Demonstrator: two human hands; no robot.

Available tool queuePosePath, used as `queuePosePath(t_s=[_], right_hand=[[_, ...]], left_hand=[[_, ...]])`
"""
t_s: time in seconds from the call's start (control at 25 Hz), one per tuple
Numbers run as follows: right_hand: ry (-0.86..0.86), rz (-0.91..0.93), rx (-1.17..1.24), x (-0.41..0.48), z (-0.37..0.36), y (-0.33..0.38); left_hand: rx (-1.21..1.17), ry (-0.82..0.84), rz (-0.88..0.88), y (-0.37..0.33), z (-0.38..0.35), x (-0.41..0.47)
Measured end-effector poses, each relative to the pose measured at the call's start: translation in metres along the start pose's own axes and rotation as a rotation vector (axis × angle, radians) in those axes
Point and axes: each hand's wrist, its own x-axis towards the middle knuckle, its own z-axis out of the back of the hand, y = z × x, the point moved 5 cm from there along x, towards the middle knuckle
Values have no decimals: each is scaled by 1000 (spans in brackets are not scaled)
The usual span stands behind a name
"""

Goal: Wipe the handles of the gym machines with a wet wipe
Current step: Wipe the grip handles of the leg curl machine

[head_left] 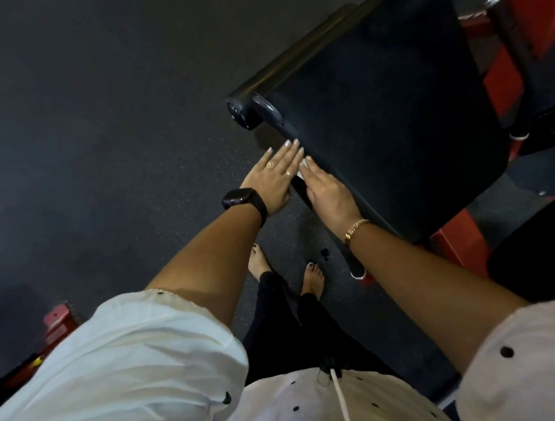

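Left hand (273, 179) flat, fingers extended, gripping nothing. A sliver of white wet wipe (301, 171) shows between the hands, pressed on the black handle bar (300, 187) (mostly hidden). Right hand (327, 189) flat too, gripping nothing. Bar's long axis runs far-left to near-right, ending near the feet; both hands equally close. Black pad (392, 111) right.

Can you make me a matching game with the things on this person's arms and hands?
Things:
1. black smartwatch
2. thin gold bracelet
3. small gold rings
4. white sleeve with black dots

Places:
A. right wrist
B. left hand's fingers
C. left wrist
D. right upper arm

Pairs: 1-C, 2-A, 3-B, 4-D
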Motion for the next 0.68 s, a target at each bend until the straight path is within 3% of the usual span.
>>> queuePosePath(t_s=[0.12, 0.28, 0.4, 0.56, 0.68], right_hand=[[74, 87, -60, -19, -14, 0], [40, 142, -83, -92, -5, -19], [53, 42, -5, -94, 0, -30], [91, -179, 160, -20, -3, -22], [163, -163, 190, -32, -16, -27]], left_hand=[[8, 5, 27, -3, -1, 4], [108, 51, -90, -21, -10, -6], [118, 87, -65, -29, -9, -5], [88, 122, 6, -32, -11, -3], [92, 129, 41, -37, -15, -4]])
